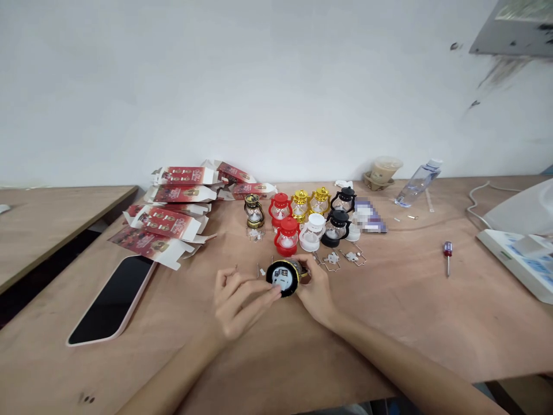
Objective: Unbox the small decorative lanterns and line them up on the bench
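A small toy lantern (295, 266) is tipped so that its round black base, with a white inner disc and an opened compartment, faces me. My right hand (318, 293) is wrapped round its body and handle. From the left, my left hand (242, 302) has its fingers stretched out, with fingertips at the lower edge of the base. Just beyond stand several more lanterns: red (287, 236), white (311, 233), black (337, 229), gold (320, 202) and black-and-gold (254, 211). Bent wire handles with small pale parts (332, 259) lie in front of them.
Flattened red boxes (166, 222) are piled at back left, above a phone (113, 302). At right are a screwdriver (448, 257), a power strip (516, 262), a leaning water bottle (418, 184) and a lidded drink cup (386, 170). A wall closes off the back.
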Available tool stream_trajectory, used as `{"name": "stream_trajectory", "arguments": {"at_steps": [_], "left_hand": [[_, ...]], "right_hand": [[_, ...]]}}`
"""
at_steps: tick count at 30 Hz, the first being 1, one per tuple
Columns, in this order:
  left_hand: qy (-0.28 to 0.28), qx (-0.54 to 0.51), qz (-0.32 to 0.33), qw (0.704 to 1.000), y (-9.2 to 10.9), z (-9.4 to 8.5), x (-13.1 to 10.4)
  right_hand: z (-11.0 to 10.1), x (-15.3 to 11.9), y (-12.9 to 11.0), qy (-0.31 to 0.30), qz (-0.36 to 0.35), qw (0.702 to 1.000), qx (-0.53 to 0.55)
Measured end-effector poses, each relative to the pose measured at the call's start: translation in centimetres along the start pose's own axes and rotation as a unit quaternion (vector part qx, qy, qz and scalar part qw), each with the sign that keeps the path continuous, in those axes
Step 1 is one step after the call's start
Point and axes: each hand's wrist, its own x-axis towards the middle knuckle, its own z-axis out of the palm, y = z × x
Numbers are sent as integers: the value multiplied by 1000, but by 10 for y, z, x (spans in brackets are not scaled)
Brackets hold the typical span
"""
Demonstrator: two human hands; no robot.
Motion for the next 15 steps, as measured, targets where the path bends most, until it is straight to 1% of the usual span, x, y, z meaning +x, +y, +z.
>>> {"name": "stream_trajectory", "arguments": {"at_steps": [3,6,9,12,15], "left_hand": [[21,41,28,999,2,-2,-4],[38,51,25,998,2,-1,-6],[35,43,16,998,1,2,-6],[44,43,-3,998,2,5,-6],[49,48,-2,998,4,5,-6]], "right_hand": [[0,0,0,-5,11,1000,8],[0,-1,1,-6,8,1000,5],[0,-1,0,-4,-5,1000,-5],[0,-2,0,-10,-16,1000,-12],[0,-2,0,-13,-19,1000,-13]]}}
